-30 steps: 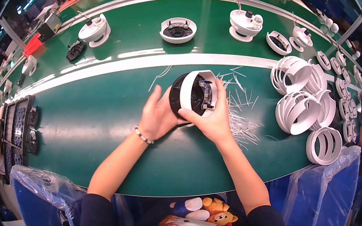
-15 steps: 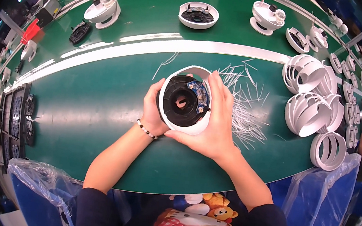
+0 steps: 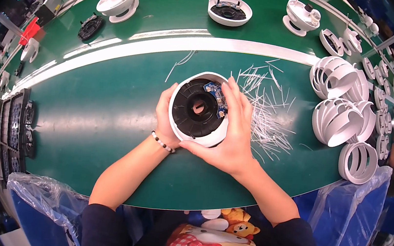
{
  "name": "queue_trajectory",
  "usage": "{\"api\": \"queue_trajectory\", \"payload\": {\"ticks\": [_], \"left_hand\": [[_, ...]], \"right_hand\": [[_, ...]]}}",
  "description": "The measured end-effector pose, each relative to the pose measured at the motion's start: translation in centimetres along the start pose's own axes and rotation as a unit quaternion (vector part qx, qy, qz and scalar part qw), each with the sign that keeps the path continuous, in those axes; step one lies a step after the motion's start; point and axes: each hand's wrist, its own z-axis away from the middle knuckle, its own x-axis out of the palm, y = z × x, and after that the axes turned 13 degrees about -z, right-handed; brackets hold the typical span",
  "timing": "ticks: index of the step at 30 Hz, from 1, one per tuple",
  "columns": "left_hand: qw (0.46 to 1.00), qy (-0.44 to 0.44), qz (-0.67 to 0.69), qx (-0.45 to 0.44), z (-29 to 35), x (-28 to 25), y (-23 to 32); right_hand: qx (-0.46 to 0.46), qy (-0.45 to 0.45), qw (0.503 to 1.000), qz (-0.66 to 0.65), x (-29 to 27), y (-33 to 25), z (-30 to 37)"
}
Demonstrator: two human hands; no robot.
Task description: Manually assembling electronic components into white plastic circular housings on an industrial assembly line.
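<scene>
Between my hands, above the green table, is a round white plastic housing (image 3: 211,139) with a black plastic disc (image 3: 187,103) inside it. The disc has a round hole in its middle, through which something skin-coloured shows. A small blue circuit board (image 3: 216,97) sits on the disc's upper right. My left hand (image 3: 164,116) grips the housing's left side, its fingers partly hidden behind. My right hand (image 3: 236,135) is closed on the right side, fingers along the upper rim and thumb beneath the lower rim.
Thin white strips (image 3: 268,124) lie scattered right of my hands. White rings (image 3: 358,163) are stacked at the table's right. A black rack (image 3: 12,127) holds parts at the left. Across a pale rail, white assemblies (image 3: 118,2) and a black disc (image 3: 90,27) stand on a green surface.
The black disc has turned to sit more level inside the housing, and its face shows more fully. Parts beyond the rail have shifted a little to the right.
</scene>
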Motion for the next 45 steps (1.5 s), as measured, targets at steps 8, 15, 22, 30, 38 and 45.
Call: {"api": "queue_trajectory", "payload": {"ticks": [8,15,22,30,38,45], "left_hand": [[0.995,-0.088,-0.015,-0.045,-0.2,-0.1,0.8],[0.996,-0.084,-0.033,-0.013,0.0,-0.8,0.2],[0.996,-0.016,-0.040,0.072,-0.2,0.0,0.2],[0.993,0.058,-0.100,-0.013,-5.4,0.2,5.2],[0.952,0.195,-0.207,0.113,-18.2,-5.8,11.3],[0.736,0.291,-0.545,0.277,-20.7,-8.8,14.6]], "right_hand": [[0.036,-0.033,0.999,0.018,-0.8,0.9,-0.9],[0.011,-0.044,0.998,0.035,0.4,0.8,-0.8],[0.022,0.047,0.999,0.013,2.6,1.4,-0.1],[-0.133,0.125,0.981,0.063,-7.2,-0.7,0.9],[-0.052,0.268,0.871,0.409,-20.9,1.2,6.4],[-0.008,0.224,0.873,0.434,-25.3,5.1,2.1]]}}
